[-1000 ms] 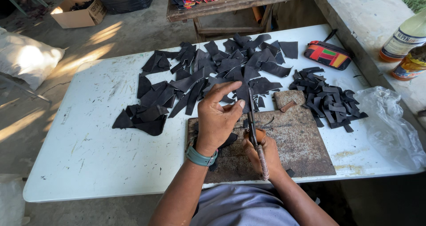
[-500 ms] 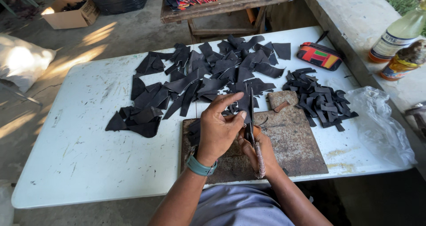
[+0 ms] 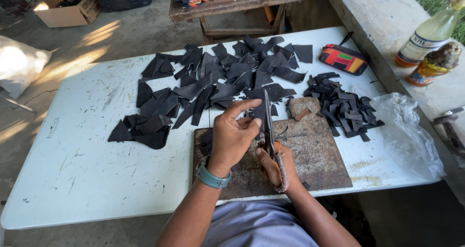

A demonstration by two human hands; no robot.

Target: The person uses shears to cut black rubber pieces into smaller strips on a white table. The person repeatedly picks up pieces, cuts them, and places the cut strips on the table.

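Gripping scissors point(image 3: 268, 126), right hand point(image 3: 276, 162) closed; left hand point(image 3: 235, 135) pinching black piece point(image 3: 256, 112).

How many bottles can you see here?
2: a tall pale bottle at the ledge's far right, and a smaller darker bottle just in front of it.

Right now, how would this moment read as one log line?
left hand: holds black piece | right hand: grips scissors | under: brown board | table: black scraps

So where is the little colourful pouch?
In the head view, the colourful pouch lies at the far right of the white table, just beyond the small pile of black scraps.
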